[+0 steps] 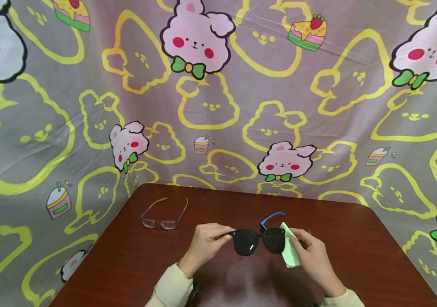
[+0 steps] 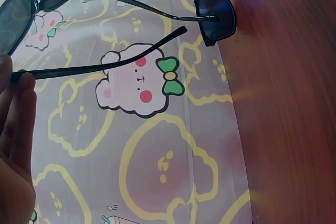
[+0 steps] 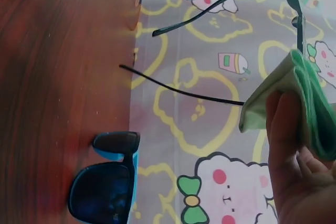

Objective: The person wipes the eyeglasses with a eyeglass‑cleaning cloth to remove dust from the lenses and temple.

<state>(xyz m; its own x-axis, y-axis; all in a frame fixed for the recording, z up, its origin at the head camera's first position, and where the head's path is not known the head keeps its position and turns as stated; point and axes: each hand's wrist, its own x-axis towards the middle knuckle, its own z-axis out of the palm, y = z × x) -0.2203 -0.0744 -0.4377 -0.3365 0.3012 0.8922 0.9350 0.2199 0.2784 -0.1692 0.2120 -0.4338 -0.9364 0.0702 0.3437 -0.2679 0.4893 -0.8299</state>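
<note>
Black sunglasses (image 1: 246,243) are held up over the table, dark lenses towards the head camera. My left hand (image 1: 207,245) pinches them at the hinge on the left side. In the left wrist view both thin temples stretch out unfolded, and the fingers (image 2: 22,114) grip the start of one. My right hand (image 1: 314,255) holds a folded light green cloth (image 1: 290,252) between thumb and fingers. The cloth lies right at the outer edge of the right lens. In the right wrist view the folded cloth (image 3: 283,90) covers that end of the frame.
Dark sunglasses with blue temples (image 3: 102,192) rest on the table behind the held pair, partly hidden in the head view. Clear-lensed eyeglasses (image 1: 149,223) lie at the back left of the brown table (image 1: 126,256). A curtain (image 1: 211,140) with cartoon rabbits surrounds the table.
</note>
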